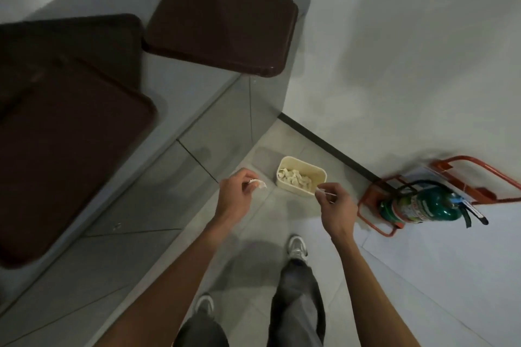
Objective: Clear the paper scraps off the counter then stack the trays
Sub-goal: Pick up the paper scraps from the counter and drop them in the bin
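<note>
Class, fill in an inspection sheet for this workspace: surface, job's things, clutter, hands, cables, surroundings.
Surface: grey counter, no scraps seen on it.
Job's things: three brown trays, unstacked; cream bin on the floor holds paper scraps.
Clutter: nothing seen.
Hands: left hand pinches a crumpled scrap; right hand pinches a thin scrap.
Cables: nothing seen.
Surroundings: green fire extinguisher in a red stand by the wall.

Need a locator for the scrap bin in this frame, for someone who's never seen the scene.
Start at the grey counter, then drop to the tiled floor at its right end, near the wall. The bin stands there, just beyond both hands: a small cream rectangular tub holding pale paper scraps. The nearby fire extinguisher is green in a red stand.
</note>
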Available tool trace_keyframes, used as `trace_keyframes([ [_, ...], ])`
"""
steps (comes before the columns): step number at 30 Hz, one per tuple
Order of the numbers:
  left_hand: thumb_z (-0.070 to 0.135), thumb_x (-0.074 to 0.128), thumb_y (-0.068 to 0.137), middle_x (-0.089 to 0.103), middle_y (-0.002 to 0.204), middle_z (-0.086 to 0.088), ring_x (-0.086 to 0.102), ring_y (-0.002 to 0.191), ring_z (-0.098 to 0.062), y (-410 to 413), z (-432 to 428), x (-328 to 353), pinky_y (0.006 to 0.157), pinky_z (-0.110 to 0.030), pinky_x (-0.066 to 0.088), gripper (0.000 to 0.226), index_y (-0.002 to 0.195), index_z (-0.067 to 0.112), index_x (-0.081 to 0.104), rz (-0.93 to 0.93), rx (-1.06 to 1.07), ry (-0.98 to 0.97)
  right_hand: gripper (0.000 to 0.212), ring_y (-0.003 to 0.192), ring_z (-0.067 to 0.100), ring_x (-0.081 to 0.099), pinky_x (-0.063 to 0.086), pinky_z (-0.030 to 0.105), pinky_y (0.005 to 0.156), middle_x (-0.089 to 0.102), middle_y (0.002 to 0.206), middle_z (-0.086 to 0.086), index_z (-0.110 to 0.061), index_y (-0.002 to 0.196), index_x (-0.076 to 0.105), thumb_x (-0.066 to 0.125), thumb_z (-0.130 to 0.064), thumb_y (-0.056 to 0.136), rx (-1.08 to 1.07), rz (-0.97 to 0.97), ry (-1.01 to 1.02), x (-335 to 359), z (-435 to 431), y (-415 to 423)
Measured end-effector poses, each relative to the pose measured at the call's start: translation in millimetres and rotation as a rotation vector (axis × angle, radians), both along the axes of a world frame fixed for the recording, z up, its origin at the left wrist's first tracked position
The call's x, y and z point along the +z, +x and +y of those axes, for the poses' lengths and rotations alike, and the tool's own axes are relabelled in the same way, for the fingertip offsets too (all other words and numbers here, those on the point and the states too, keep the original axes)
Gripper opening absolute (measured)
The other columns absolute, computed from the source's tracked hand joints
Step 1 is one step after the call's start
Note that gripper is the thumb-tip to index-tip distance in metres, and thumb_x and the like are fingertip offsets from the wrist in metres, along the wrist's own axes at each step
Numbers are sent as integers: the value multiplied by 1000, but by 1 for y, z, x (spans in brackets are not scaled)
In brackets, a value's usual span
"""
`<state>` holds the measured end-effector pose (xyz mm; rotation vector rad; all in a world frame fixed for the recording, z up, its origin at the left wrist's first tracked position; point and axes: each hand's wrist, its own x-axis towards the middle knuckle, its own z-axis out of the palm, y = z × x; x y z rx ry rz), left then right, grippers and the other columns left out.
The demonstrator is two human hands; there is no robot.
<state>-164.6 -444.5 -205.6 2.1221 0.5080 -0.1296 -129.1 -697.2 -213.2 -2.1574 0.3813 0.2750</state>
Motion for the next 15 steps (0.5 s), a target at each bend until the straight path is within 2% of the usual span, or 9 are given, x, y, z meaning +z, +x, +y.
trace_keyframes([
  [2, 25, 71, 96, 72, 91, 24, 68, 94, -9, 36, -22, -54, 84, -34, 56, 10, 97, 34, 67, 73, 13, 28, 11, 92, 6, 71, 51, 14, 69, 76, 106, -7, -22, 110, 74, 72, -22, 99, 32, 21, -26, -51, -19, 43],
  [4, 24, 69, 96, 72, 90, 22, 67, 93, -19, 65, -46, -107, 83, -41, 57, 10, 96, 34, 66, 111, 28, 48, 10, 92, 9, 72, 60, 24, 71, 75, 107, -6, -23, 111, 71, 71, -22, 101, 68, 70, -38, -105, -37, 76],
  [6, 24, 68, 94, 72, 86, 16, 67, 88, -22, 93, -71, -153, 82, -38, 55, 5, 92, 28, 68, 153, 36, 45, 8, 88, 7, 72, 61, 25, 71, 75, 103, -6, -24, 108, 69, 72, -24, 100, 113, 124, -72, -155, -54, 103],
  [8, 22, 70, 94, 72, 85, 11, 67, 90, -20, 119, -94, -194, 81, -29, 50, 5, 91, 25, 71, 208, 60, 34, 5, 81, 8, 70, 52, 15, 67, 74, 99, -3, -24, 103, 72, 73, -23, 98, 170, 145, -118, -203, -68, 128],
  [10, 21, 71, 95, 74, 90, 5, 65, 93, -18, 138, -113, -237, 80, -12, 40, 4, 95, 20, 74, 256, 77, 24, 6, 78, 13, 67, 42, 9, 65, 72, 98, 2, -21, 102, 76, 73, -20, 97, 233, 149, -181, -247, -81, 146],
  [11, 21, 70, 96, 74, 93, 2, 64, 94, -18, 146, -120, -257, 77, -4, 34, 6, 97, 18, 75, 280, 76, 23, 7, 79, 16, 67, 40, 10, 65, 72, 100, 3, -20, 102, 76, 72, -18, 97, 257, 156, -206, -268, -86, 153],
  [12, 20, 69, 96, 74, 94, 0, 63, 95, -18, 154, -127, -277, 75, -3, 32, 7, 99, 16, 75, 301, 77, 24, 9, 81, 19, 67, 41, 14, 66, 71, 101, 5, -20, 103, 77, 71, -17, 97, 279, 168, -221, -287, -90, 159],
  [15, 17, 66, 97, 75, 101, -5, 65, 103, -26, 179, -144, -325, 80, -16, 34, 10, 103, 15, 75, 348, 59, 44, 16, 93, 27, 69, 49, 27, 79, 70, 108, 8, -22, 108, 74, 67, -14, 96, 342, 224, -252, -337, -96, 174],
])
